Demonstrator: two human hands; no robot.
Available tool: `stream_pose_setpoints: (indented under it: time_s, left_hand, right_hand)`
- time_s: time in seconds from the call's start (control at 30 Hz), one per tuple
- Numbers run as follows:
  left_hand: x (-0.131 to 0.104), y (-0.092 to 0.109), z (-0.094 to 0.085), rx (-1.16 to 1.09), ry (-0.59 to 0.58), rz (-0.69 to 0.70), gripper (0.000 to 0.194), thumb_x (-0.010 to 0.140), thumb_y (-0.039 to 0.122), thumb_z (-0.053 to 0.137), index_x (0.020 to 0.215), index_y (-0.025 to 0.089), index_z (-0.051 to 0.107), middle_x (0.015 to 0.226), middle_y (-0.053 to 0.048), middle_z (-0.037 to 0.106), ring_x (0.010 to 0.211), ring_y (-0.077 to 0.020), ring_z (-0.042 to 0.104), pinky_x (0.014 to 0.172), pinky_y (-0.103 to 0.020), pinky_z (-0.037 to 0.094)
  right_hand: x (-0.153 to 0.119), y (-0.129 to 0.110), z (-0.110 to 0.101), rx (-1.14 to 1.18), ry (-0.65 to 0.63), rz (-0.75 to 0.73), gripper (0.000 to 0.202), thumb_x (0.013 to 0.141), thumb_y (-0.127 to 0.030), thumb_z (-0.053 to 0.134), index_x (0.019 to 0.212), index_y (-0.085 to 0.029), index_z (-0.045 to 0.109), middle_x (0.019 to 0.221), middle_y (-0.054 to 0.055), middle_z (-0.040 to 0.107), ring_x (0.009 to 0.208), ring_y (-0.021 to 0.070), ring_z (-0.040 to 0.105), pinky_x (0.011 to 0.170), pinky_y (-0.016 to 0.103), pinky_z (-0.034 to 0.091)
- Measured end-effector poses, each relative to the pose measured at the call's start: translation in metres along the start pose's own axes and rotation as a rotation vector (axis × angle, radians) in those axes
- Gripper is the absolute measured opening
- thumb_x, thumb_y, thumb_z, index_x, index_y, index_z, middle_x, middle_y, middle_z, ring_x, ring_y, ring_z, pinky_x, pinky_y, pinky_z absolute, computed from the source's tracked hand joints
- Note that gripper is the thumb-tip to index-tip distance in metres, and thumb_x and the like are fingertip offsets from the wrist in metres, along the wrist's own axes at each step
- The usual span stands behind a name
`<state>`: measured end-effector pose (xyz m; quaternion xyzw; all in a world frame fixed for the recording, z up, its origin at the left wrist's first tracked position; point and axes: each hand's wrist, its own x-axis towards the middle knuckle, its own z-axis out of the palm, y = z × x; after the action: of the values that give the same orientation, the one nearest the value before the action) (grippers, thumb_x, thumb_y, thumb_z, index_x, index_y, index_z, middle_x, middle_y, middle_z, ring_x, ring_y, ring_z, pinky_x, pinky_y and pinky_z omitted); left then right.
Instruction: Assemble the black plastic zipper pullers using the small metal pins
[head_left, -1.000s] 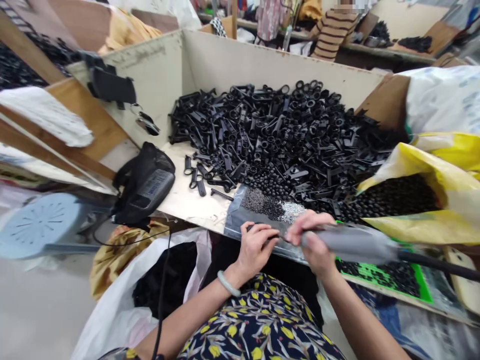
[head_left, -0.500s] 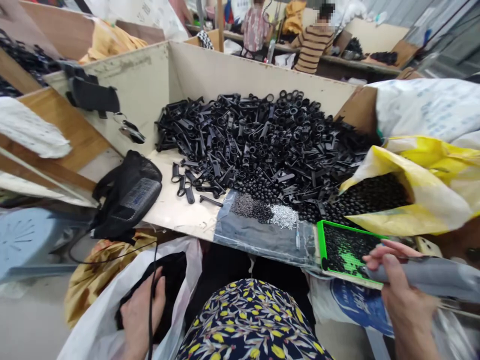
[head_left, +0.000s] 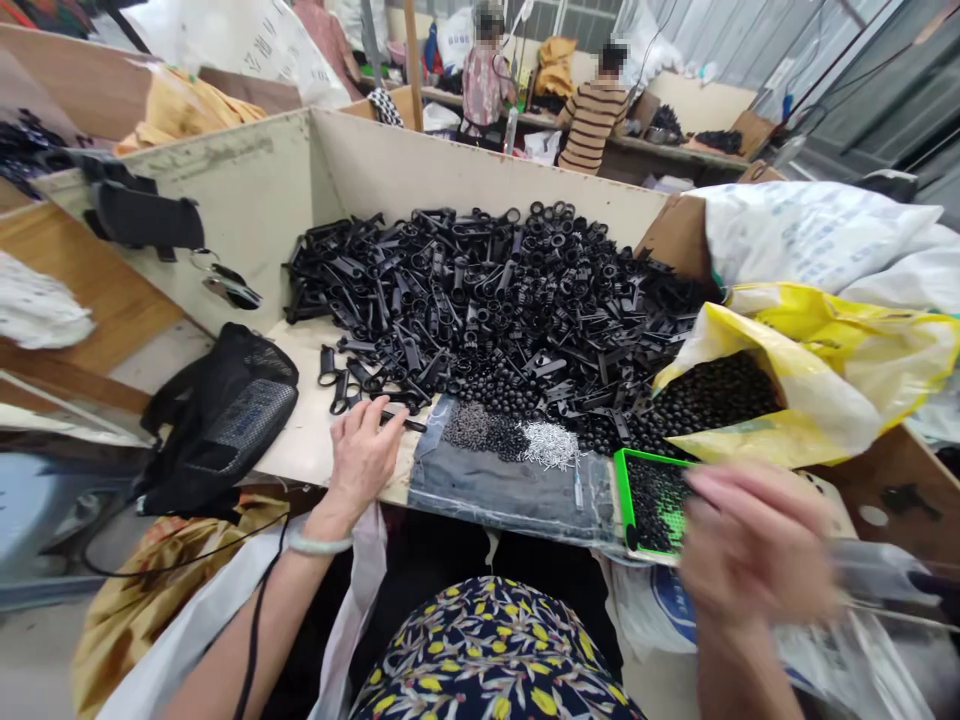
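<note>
My left hand (head_left: 366, 452), palm down and fingers apart, is at a long black plastic part (head_left: 405, 422) on the table; its fingertips are on or just over the part, and I cannot tell whether they touch it. More black ring-ended plastic parts (head_left: 411, 355) lie loose beside it. My right hand (head_left: 757, 540) is smeared by motion in front of the green tray (head_left: 624, 500) of small black pieces. Behind that hand is a grey power screwdriver (head_left: 874, 570), partly hidden and blurred; whether the fingers touch it cannot be seen.
A large heap of black parts (head_left: 480, 280) fills the walled bench. Small silver pins (head_left: 551, 443) and dark little pieces sit on a grey mat (head_left: 495, 490). A yellow-white bag (head_left: 840, 400) holds black balls. A black mesh bag (head_left: 232, 420) lies left. Two people work behind.
My left hand has risen from the white bag by my lap to the black parts on the table. My right hand, earlier holding the grey power screwdriver, has shifted left, and the tool now lies behind it.
</note>
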<state>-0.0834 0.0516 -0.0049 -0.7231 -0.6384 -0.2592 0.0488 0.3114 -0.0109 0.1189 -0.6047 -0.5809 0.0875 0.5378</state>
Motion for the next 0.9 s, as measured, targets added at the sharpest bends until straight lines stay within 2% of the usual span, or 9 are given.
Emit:
stream_pose_setpoints:
  time_s: [0.03, 0.1, 0.2, 0.33, 0.47, 0.6, 0.67, 0.8, 0.9]
  left_hand:
    - [0.002, -0.006, 0.003, 0.022, -0.028, 0.035, 0.029, 0.096, 0.021, 0.057, 0.117, 0.026, 0.076, 0.140, -0.015, 0.066, 0.130, -0.0392, 0.054, 0.106, -0.060, 0.036]
    - [0.001, -0.013, 0.007, 0.029, -0.049, 0.090, 0.028, 0.096, 0.018, 0.058, 0.112, 0.029, 0.077, 0.135, -0.012, 0.070, 0.128, -0.0367, 0.056, 0.107, -0.059, 0.033]
    - [-0.005, -0.014, 0.009, -0.025, -0.033, 0.140, 0.022, 0.097, 0.020, 0.060, 0.105, 0.032, 0.077, 0.126, -0.008, 0.075, 0.126, -0.0323, 0.061, 0.108, -0.056, 0.030]
    - [-0.005, -0.002, 0.005, -0.100, -0.074, 0.210, 0.016, 0.098, 0.022, 0.060, 0.095, 0.027, 0.075, 0.127, -0.007, 0.075, 0.124, -0.0279, 0.065, 0.108, -0.049, 0.030]
    - [0.000, 0.008, -0.002, -0.166, -0.169, 0.212, 0.013, 0.098, 0.021, 0.059, 0.088, 0.023, 0.067, 0.118, -0.006, 0.078, 0.107, -0.0230, 0.071, 0.104, -0.046, 0.031]
    - [0.000, 0.009, -0.007, -0.239, -0.245, 0.148, 0.012, 0.098, 0.022, 0.057, 0.088, 0.023, 0.064, 0.098, -0.004, 0.077, 0.094, -0.0218, 0.070, 0.101, -0.045, 0.037]
    - [-0.002, 0.010, -0.007, -0.335, -0.240, 0.073, 0.007, 0.096, 0.025, 0.059, 0.096, 0.022, 0.065, 0.099, -0.006, 0.075, 0.096, -0.0236, 0.069, 0.097, -0.043, 0.044]
    - [-0.007, 0.027, -0.007, -0.711, -0.215, -0.229, 0.037, 0.093, 0.033, 0.062, 0.129, 0.022, 0.063, 0.116, -0.010, 0.072, 0.106, -0.0241, 0.067, 0.088, -0.036, 0.055]
    - [-0.010, 0.051, -0.011, -1.168, -0.306, -0.580, 0.042, 0.093, 0.040, 0.063, 0.128, 0.019, 0.066, 0.104, -0.010, 0.072, 0.097, -0.0226, 0.068, 0.082, -0.036, 0.058]
  right_hand:
    - [0.010, 0.001, 0.022, 0.009, -0.020, -0.067, 0.013, 0.082, -0.040, 0.082, 0.088, -0.031, 0.076, 0.101, 0.007, 0.071, 0.100, 0.0300, 0.066, 0.098, 0.052, 0.053]
    - [0.033, 0.007, 0.072, 0.015, -0.200, -0.190, 0.011, 0.092, -0.037, 0.071, 0.093, -0.028, 0.077, 0.099, 0.007, 0.072, 0.093, 0.0261, 0.067, 0.089, 0.045, 0.055]
    - [0.061, 0.024, 0.141, -0.030, -0.365, -0.251, 0.018, 0.099, -0.035, 0.061, 0.094, -0.025, 0.076, 0.091, 0.004, 0.070, 0.080, 0.0191, 0.065, 0.078, 0.034, 0.052]
    - [0.066, 0.049, 0.191, -0.443, -0.483, -0.254, 0.023, 0.099, -0.042, 0.064, 0.089, -0.023, 0.072, 0.088, 0.003, 0.069, 0.082, 0.0191, 0.064, 0.074, 0.030, 0.044]
    - [0.061, 0.063, 0.206, -0.688, -0.489, -0.245, 0.021, 0.098, -0.043, 0.067, 0.094, -0.022, 0.068, 0.096, 0.006, 0.070, 0.087, 0.0217, 0.064, 0.068, 0.031, 0.038]
    - [0.061, 0.065, 0.208, -0.690, -0.510, -0.211, 0.015, 0.098, -0.038, 0.065, 0.098, -0.022, 0.066, 0.100, 0.006, 0.070, 0.091, 0.0222, 0.064, 0.067, 0.031, 0.037]
    - [0.062, 0.064, 0.206, -0.671, -0.519, -0.188, 0.011, 0.097, -0.034, 0.064, 0.099, -0.023, 0.066, 0.101, 0.005, 0.070, 0.092, 0.0221, 0.065, 0.067, 0.031, 0.038]
    - [0.063, 0.061, 0.194, -0.637, -0.458, -0.142, 0.017, 0.094, -0.027, 0.060, 0.108, -0.024, 0.070, 0.105, 0.005, 0.074, 0.088, 0.0226, 0.067, 0.070, 0.032, 0.043]
    - [0.057, 0.058, 0.178, -0.417, -0.383, -0.113, 0.024, 0.093, -0.024, 0.057, 0.111, -0.022, 0.072, 0.106, 0.007, 0.075, 0.089, 0.0225, 0.069, 0.080, 0.034, 0.050]
